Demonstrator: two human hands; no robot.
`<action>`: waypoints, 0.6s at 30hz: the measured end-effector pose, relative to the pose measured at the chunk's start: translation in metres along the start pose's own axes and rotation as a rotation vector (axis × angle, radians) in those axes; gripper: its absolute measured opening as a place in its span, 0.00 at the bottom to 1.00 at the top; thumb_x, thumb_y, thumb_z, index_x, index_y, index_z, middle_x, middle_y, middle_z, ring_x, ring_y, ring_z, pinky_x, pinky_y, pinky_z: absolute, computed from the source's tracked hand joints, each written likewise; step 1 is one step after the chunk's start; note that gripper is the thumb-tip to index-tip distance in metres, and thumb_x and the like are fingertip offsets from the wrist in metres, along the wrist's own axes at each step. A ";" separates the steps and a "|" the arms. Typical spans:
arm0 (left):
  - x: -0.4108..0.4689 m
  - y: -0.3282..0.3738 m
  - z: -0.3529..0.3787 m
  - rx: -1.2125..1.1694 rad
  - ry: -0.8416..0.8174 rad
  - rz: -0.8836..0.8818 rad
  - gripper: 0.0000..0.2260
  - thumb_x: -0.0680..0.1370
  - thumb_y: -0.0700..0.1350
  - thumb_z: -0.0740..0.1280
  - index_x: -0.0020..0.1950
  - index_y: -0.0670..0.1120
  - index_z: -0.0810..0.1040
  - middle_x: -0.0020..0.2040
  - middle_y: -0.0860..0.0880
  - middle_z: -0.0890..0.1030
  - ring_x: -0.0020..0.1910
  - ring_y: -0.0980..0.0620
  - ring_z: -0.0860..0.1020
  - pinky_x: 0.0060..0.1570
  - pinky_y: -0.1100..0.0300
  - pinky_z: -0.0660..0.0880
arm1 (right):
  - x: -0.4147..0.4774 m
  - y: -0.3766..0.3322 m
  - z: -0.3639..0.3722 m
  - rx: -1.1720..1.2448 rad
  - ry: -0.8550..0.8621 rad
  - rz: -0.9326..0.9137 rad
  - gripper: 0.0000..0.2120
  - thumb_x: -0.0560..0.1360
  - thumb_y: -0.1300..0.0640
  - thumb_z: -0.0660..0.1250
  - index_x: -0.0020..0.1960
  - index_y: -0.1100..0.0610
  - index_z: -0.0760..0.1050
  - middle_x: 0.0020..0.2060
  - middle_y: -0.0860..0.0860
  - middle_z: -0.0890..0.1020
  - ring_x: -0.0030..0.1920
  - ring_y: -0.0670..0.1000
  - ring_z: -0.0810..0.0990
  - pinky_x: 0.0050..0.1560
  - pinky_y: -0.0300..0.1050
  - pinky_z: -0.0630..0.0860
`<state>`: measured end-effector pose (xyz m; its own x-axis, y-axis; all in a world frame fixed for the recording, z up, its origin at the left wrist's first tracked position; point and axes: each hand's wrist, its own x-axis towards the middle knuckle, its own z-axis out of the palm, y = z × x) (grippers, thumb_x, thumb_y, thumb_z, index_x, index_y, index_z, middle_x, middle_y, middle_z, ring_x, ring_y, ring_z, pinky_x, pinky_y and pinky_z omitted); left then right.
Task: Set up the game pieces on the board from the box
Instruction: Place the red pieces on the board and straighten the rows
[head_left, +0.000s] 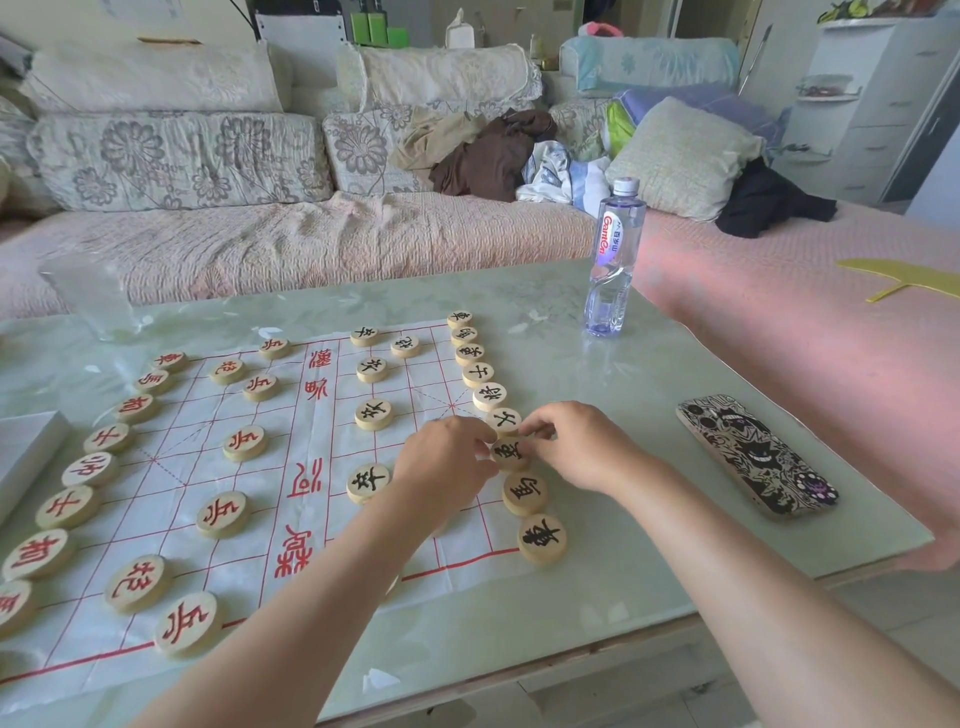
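Head camera gives me both hands meeting over one black-lettered disc (510, 453) — my left hand (447, 462) pinches its left edge, my right hand (576, 447) pinches its far right edge. I see the disc lying in the black column along the right edge of the paper board (291, 415), between two neighbours. Red-lettered discs (89, 468) line the left side. A phone (756, 454) and a water bottle (613, 260) stand on the table (597, 571) — both to the right.
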<state>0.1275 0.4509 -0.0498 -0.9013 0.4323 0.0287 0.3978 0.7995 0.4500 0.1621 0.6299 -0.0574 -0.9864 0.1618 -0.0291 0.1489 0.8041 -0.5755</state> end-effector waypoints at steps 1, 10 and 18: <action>0.000 0.000 0.000 0.001 -0.003 0.001 0.14 0.74 0.49 0.70 0.59 0.55 0.79 0.50 0.58 0.82 0.51 0.54 0.78 0.50 0.58 0.75 | 0.000 0.001 0.000 0.002 0.005 0.001 0.07 0.75 0.47 0.70 0.53 0.45 0.81 0.48 0.41 0.82 0.52 0.48 0.81 0.57 0.48 0.77; 0.001 0.000 0.001 0.003 0.006 0.000 0.12 0.73 0.52 0.71 0.56 0.55 0.79 0.50 0.58 0.81 0.51 0.54 0.77 0.49 0.58 0.74 | -0.005 0.001 -0.005 0.073 -0.074 -0.050 0.14 0.72 0.49 0.76 0.57 0.45 0.82 0.46 0.42 0.82 0.42 0.41 0.77 0.41 0.34 0.70; 0.002 0.002 0.002 -0.039 0.004 -0.016 0.14 0.73 0.52 0.72 0.57 0.54 0.78 0.50 0.58 0.82 0.51 0.53 0.78 0.51 0.55 0.76 | -0.006 0.001 -0.006 0.043 -0.085 -0.082 0.15 0.73 0.52 0.75 0.59 0.44 0.81 0.49 0.41 0.81 0.40 0.38 0.76 0.42 0.34 0.70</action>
<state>0.1269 0.4536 -0.0508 -0.9082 0.4178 0.0249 0.3765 0.7894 0.4849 0.1686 0.6333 -0.0526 -0.9978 0.0454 -0.0487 0.0658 0.7871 -0.6133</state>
